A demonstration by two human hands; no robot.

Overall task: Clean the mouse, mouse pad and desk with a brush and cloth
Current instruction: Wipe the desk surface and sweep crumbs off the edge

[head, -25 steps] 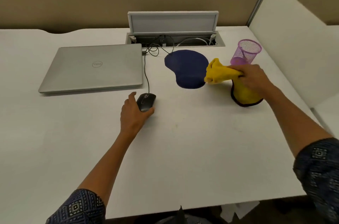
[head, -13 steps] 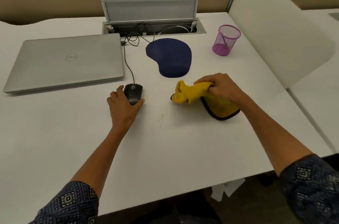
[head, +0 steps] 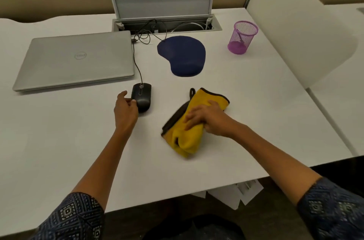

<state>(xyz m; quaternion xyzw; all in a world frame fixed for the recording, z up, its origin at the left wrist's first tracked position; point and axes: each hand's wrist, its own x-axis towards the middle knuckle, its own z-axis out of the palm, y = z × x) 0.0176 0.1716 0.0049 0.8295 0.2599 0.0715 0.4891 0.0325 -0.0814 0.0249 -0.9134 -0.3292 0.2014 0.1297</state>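
both forearms reach forward over the white desk (head: 59,141), patterned dark sleeves at the near edge. the right hand (head: 208,119) lies palm down on the yellow cloth (head: 189,139), fingers spread fairly straight and pressing it flat against the desk; the cloth is bunched, its dark trim showing along the left side and far corner. to its left, the left hand (head: 125,110) rests beside the black mouse (head: 142,97), thumb and fingertips touching the mouse's left side, loosely curled round it. the mouse's cable runs back to the open cable tray (head: 167,25). farther off sit the closed silver laptop (head: 76,58) on the left, the dark blue mouse pad (head: 183,55) in the middle, apart from the mouse, and a purple mesh cup (head: 242,37) on the right.
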